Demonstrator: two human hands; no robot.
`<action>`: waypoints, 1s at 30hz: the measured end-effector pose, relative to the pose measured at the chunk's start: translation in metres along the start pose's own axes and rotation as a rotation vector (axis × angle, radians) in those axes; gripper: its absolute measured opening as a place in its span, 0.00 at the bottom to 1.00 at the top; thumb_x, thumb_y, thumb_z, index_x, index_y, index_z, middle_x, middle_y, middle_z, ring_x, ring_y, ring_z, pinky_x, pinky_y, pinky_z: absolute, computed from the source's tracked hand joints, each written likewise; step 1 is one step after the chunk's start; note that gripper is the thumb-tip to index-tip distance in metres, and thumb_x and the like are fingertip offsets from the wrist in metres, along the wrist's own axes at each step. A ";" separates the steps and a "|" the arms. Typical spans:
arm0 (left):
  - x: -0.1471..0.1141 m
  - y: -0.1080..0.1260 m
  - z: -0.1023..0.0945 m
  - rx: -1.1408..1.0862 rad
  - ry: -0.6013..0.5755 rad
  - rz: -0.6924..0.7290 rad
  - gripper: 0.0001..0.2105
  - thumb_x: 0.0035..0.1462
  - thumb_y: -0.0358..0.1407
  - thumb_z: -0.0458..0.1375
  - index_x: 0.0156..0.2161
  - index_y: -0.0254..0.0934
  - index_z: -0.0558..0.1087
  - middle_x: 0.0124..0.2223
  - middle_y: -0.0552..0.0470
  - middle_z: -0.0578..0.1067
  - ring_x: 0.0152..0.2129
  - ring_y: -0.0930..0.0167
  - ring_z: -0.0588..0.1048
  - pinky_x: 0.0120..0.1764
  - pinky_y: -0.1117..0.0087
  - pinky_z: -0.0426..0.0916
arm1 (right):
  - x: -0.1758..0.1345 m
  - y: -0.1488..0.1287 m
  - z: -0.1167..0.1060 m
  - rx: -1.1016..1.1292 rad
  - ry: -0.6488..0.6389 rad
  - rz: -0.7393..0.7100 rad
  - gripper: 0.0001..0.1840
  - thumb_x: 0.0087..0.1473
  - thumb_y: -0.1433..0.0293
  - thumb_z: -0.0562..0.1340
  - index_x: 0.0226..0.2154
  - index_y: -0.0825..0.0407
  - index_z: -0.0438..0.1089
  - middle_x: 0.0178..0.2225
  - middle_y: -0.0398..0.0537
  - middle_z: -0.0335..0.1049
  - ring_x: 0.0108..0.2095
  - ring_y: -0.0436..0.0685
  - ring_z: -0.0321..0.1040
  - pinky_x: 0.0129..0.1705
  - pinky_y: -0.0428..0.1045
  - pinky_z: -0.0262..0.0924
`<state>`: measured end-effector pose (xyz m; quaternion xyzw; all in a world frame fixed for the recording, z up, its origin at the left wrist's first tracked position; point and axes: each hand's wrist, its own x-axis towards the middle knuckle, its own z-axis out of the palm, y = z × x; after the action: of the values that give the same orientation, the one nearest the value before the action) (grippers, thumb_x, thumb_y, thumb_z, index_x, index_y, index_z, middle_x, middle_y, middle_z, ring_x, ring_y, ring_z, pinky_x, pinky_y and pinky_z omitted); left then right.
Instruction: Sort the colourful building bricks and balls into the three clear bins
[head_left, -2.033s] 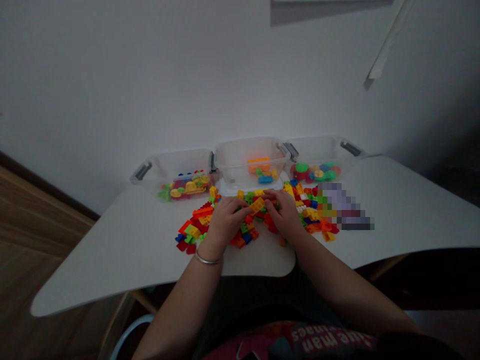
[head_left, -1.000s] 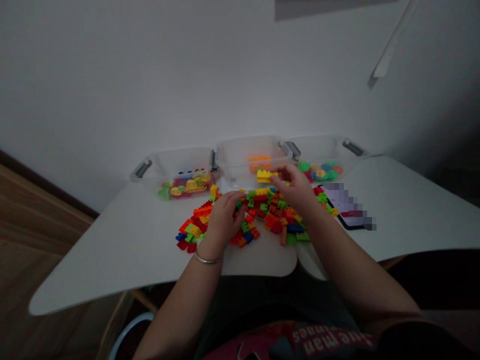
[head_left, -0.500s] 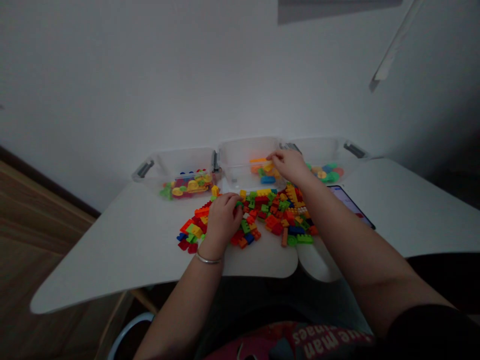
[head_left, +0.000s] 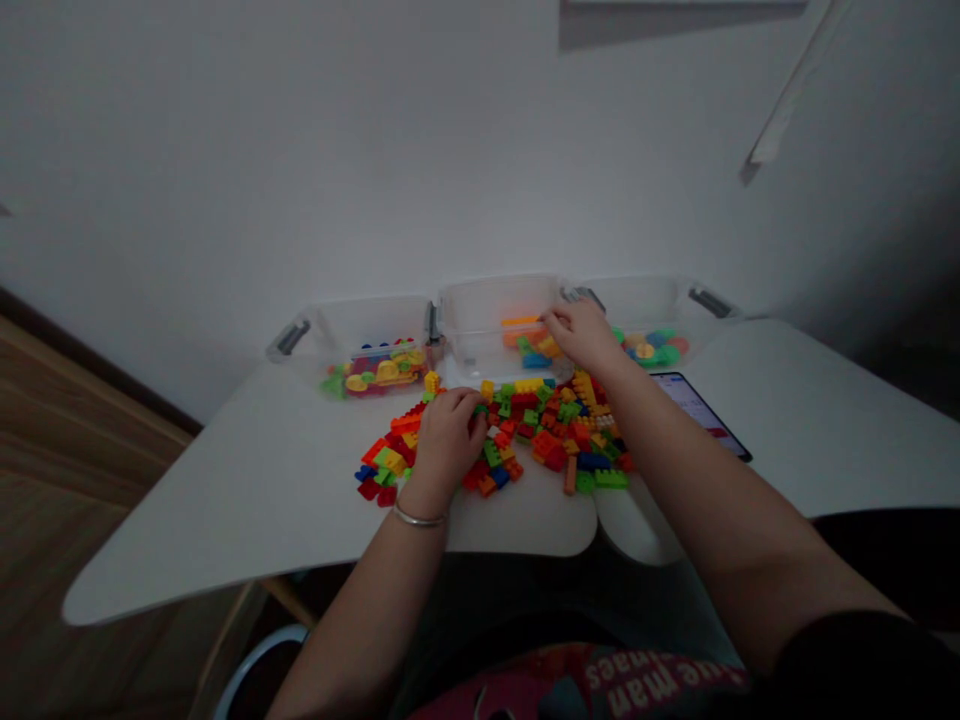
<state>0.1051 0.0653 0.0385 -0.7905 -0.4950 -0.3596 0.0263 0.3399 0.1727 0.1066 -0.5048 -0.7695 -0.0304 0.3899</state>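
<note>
My left hand, a silver bangle on its wrist, rests over the left part of a heap of toy building bricks. Its fingers are curled, with a dark green brick at the tips. My right hand hovers at the right side of the middle clear plastic box, fingers slightly apart and nothing visible in them. Just below those fingers, a yellow brick lies in this box among orange, green and blue ones.
A left clear box holds yellow, green and other coloured pieces. In the right clear box are round green, blue and orange pieces. A phone lies under my right forearm's far side. The white table meets the wall behind.
The yellow brick at my right fingertips has dropped into the middle box, and that hand has shifted slightly right. My left hand stays almost still.
</note>
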 end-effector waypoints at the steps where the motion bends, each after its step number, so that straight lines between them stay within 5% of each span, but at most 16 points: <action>1: 0.000 0.000 0.000 0.003 -0.001 -0.001 0.09 0.57 0.29 0.56 0.41 0.40 0.74 0.45 0.47 0.76 0.43 0.63 0.74 0.48 0.58 0.69 | 0.000 -0.001 -0.004 0.047 0.002 0.022 0.15 0.58 0.69 0.54 0.28 0.51 0.75 0.31 0.51 0.77 0.40 0.63 0.72 0.53 0.64 0.59; 10: 0.002 0.002 0.000 0.017 -0.022 -0.005 0.08 0.57 0.29 0.55 0.41 0.39 0.74 0.45 0.47 0.77 0.43 0.63 0.74 0.48 0.58 0.69 | -0.029 -0.039 -0.032 0.283 0.175 0.041 0.13 0.58 0.68 0.54 0.37 0.49 0.75 0.40 0.48 0.78 0.44 0.61 0.72 0.50 0.58 0.63; 21: 0.002 0.006 0.002 0.041 -0.058 0.003 0.08 0.58 0.30 0.55 0.42 0.38 0.75 0.45 0.47 0.76 0.44 0.63 0.73 0.49 0.58 0.69 | -0.103 -0.026 0.004 -0.122 -0.190 -0.060 0.16 0.57 0.69 0.59 0.46 0.54 0.73 0.47 0.56 0.76 0.48 0.66 0.68 0.55 0.61 0.58; 30: 0.003 0.006 0.005 0.016 -0.090 0.091 0.07 0.59 0.30 0.56 0.39 0.37 0.76 0.46 0.46 0.77 0.44 0.63 0.73 0.49 0.57 0.69 | -0.111 -0.008 0.011 -0.109 -0.208 0.022 0.24 0.56 0.68 0.59 0.55 0.58 0.68 0.51 0.59 0.73 0.51 0.67 0.67 0.56 0.61 0.58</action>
<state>0.1139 0.0666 0.0385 -0.8273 -0.4621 -0.3182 0.0267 0.3480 0.0894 0.0319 -0.5340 -0.7975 -0.0152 0.2804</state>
